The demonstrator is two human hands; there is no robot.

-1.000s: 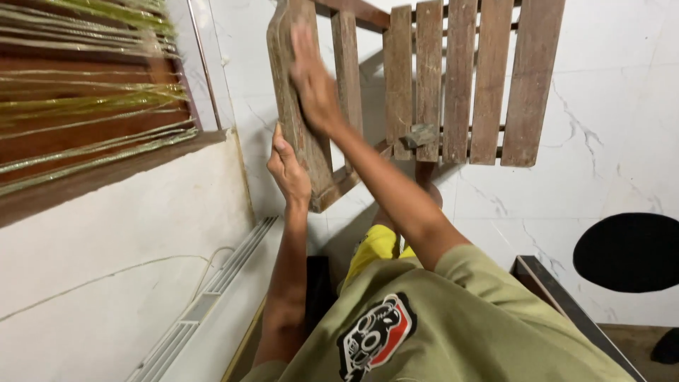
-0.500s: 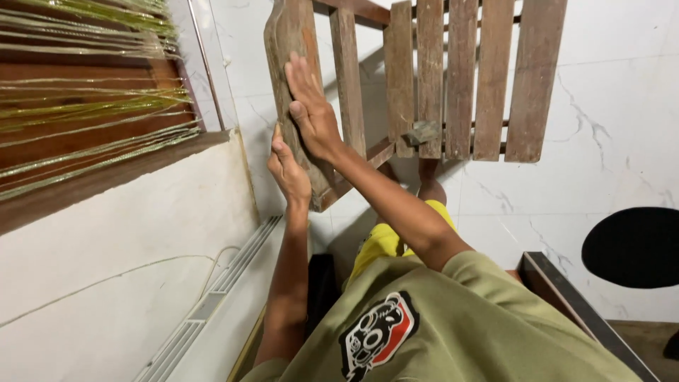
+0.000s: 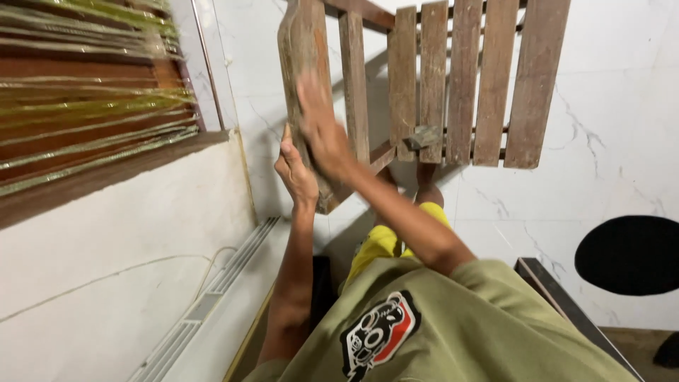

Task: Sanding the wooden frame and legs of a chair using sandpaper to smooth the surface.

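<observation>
white marble-look tiles (image 3: 608, 92) with grey veins fill the background; off to one side a dark wooden frame strung with pale green-gold cords (image 3: 92, 106), and below it a white slotted vent strip (image 3: 205, 304).

worn wooden slatted piece (image 3: 453, 78), chair-like, weathered brown slats side by side. its thick end board (image 3: 304, 49) faces the person, patchy and rough, some greenish and reddish staining. a small grey bit (image 3: 422, 136) sits against the middle slats, too small to identify.

left hand (image 3: 297, 173): wrapped round the lower edge of the end board, thumb up along the near side, fingers behind and out of sight. a closed, steadying grip on the board.

right hand (image 3: 322, 124): laid flat on the board's face, fingers mostly straight and together, motion-blurred. open palm pressed on the wood; cannot tell whether a sheet or pad is under it.

person in olive t-shirt (image 3: 453, 332) with a red-black-white print, yellow shorts (image 3: 378, 244), a bare foot (image 3: 428, 191) showing under the slats. black round object (image 3: 626, 255) and a dark frame edge (image 3: 559, 297) off to the other side.

judgement on the rubbing: best done with long even passes along the grain, palm flat so pressure spreads; the bracing hand should stay clear of the stroke path and hold firm near the corner so the piece does not rock. edges and the rough stained patches likely need more passes than the middle. splinters are a risk for bare skin.
</observation>
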